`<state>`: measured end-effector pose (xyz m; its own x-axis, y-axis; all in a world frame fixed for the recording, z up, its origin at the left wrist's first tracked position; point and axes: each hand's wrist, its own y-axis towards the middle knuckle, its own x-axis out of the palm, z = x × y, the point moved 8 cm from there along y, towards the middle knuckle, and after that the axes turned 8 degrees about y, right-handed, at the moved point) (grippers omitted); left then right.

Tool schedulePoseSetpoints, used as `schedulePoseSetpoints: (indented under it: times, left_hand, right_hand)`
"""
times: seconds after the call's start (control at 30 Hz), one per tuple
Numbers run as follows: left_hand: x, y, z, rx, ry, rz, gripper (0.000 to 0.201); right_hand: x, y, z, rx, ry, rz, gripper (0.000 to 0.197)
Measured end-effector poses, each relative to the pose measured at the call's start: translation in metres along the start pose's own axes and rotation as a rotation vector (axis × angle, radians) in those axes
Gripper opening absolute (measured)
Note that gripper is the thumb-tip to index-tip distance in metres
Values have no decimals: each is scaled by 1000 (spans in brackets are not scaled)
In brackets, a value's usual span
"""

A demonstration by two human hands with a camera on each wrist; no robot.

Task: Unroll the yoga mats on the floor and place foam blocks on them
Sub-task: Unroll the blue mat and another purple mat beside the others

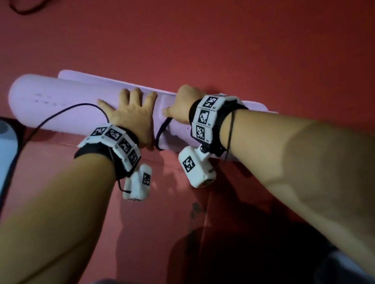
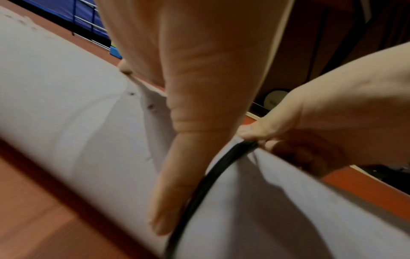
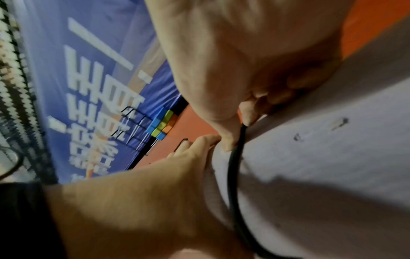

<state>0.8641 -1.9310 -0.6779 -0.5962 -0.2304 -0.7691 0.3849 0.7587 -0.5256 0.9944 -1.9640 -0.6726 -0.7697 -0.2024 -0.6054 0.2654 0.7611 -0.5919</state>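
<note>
Both hands (image 1: 156, 112) hiding mat (image 1: 50, 108) middle

A lilac mat (image 1: 55, 107) is lying on red floor (image 1: 235, 20); a black cord (image 2: 206, 184) is circling it.

The left hand (image 2: 188, 122) lies flat on the rolled pale mat (image 2: 66, 105), its fingers (image 2: 168, 201) straight. Beside it, the right hand (image 2: 310, 131) pinches a black strap (image 2: 206, 180) wrapped around the roll.

Head view downward; wrist views close
</note>
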Motion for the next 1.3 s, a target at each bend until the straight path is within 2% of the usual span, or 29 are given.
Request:
schedulePoseSetpoints:
  times: [0.1,0.13,0.2,0.27,0.33,0.47,0.53,0.6,0.67,0.8,0.93,1.0,1.1,1.13,1.23,1.3]
  left_hand:
    - [-20,-8,7,24,20,-49,118]
    - [-23,-6,11,47,28,-48,116]
    - [-20,-2,22,114,36,-64,118]
    - [-6,4,29,155,49,-90,136]
    - [2,9,31,179,62,-74,153]
    - [5,9,29,191,61,-55,157]
    - [5,9,29,179,50,-57,156]
    - [6,8,27,166,46,-57,154]
    - [7,8,26,156,46,-61,152]
    - [5,4,25,127,9,-55,148]
    - [2,-2,22,115,-30,-33,141]
    - [-2,-11,26,99,-9,-24,132]
    - [-20,-21,45,62,70,53,105]
    - [-25,-22,53,76,103,57,103]
    - [-25,-17,74,170,198,-39,137]
    - [-26,-10,76,192,244,-52,145]
  right_hand:
    - [10,-14,7,44,122,0,12]
    - [12,-19,7,45,133,16,10]
    - [16,-24,6,40,103,59,18]
    - [20,-23,7,24,76,80,27]
    - [16,-29,8,16,56,67,26]
    - [10,-46,-1,-29,42,12,33]
    - [10,-51,-3,-45,58,-54,27]
    - [4,-51,3,-26,137,-51,8]
    - [-1,-56,14,36,228,-21,18]
    - [-20,-68,38,105,345,39,24]
    - [-33,-68,68,158,431,10,17]
    - [-34,-66,82,169,524,24,14]
    - [-32,-64,92,156,671,20,15]
    - [-34,-62,90,141,684,12,15]
    - [-49,-56,83,79,661,78,11]
    - [-61,-52,79,52,652,164,16]
